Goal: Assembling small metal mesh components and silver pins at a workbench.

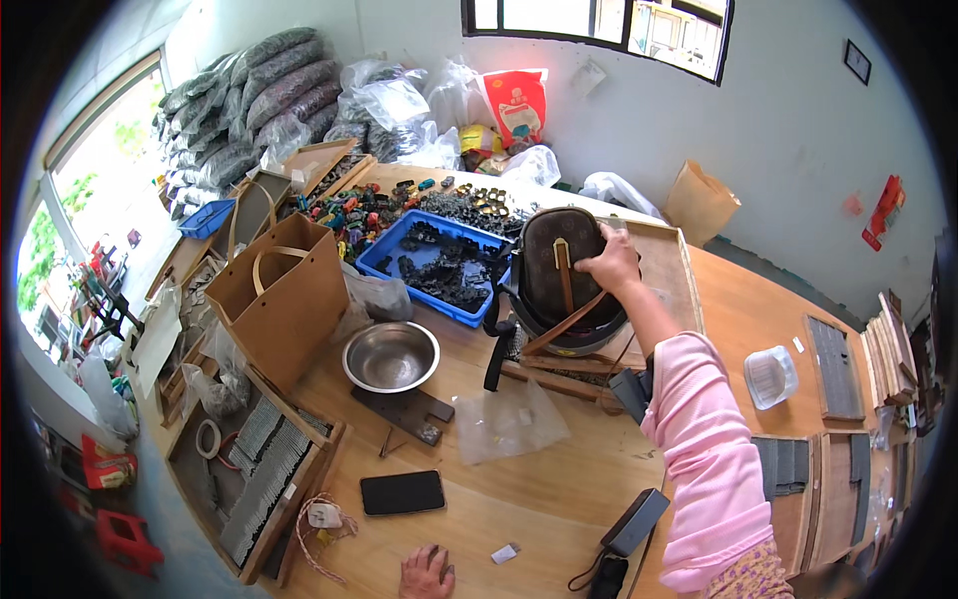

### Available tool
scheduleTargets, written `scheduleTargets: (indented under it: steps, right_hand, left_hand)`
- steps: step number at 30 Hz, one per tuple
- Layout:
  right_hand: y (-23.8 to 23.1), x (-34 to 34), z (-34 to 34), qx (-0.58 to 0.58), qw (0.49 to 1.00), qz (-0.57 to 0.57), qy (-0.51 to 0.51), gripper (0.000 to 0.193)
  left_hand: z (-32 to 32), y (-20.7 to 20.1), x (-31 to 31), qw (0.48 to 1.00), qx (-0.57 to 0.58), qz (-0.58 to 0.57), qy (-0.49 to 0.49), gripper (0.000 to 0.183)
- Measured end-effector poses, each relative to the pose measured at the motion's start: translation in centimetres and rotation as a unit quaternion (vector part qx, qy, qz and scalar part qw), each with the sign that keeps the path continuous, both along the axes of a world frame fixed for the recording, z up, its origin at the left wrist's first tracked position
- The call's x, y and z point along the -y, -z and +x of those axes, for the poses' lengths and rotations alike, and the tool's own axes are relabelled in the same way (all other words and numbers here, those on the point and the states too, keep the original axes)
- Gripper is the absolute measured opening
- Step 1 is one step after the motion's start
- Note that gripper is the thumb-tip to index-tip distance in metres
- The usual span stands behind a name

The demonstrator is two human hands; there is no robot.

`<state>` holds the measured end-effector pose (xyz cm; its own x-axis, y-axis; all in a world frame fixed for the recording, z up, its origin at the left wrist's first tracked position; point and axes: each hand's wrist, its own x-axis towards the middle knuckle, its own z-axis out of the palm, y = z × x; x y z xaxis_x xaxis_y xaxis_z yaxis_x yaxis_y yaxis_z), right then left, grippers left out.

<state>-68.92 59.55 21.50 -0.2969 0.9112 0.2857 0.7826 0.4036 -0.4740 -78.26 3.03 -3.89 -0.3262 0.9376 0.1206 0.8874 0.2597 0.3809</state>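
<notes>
While the left hand (427, 573) rests empty on the counter (564, 484), fingers loosely spread, a black phone (402, 493) lies near it. Farther off stands a metal bowl (391, 361); to its right, the right hand (611, 262) pinches a brown bag (539, 275) by its upper right edge, the bag in or against a dark round container (597, 335). Beyond the bowl sits a blue tray (439, 305) of black parts (454, 285).

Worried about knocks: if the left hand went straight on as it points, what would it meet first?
The left hand would probably meet the black phone near its right end, though the exact heading is unclear.
</notes>
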Motion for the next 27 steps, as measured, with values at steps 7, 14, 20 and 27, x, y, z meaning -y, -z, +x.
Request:
scheduleTargets:
  steps: [7, 14, 20, 27]
  right_hand:
    - [0.5, -0.1, 2.2, -0.309, 0.940, -0.026, -0.141, 0.046]
    - [-2.3, 1.2, 5.5, -0.590, 0.803, -0.006, -0.090, 0.025]
    - [-3.7, 3.2, 4.4, -0.571, 0.819, 0.041, -0.038, 0.023]
    - [-3.5, 3.6, 3.7, -0.542, 0.828, 0.132, 0.052, 0.025]
  left_hand:
    - [-0.2, -0.5, 0.3, 1.000, -0.003, 0.002, 0.001, 0.041]
    - [0.1, 0.3, 0.4, 1.000, 0.005, -0.021, 0.000, 0.041]
    - [0.0, 1.0, 0.6, 1.000, -0.023, -0.007, 0.002, 0.041]
    - [0.0, 0.4, 0.7, 0.999, -0.024, -0.047, -0.006, 0.042]
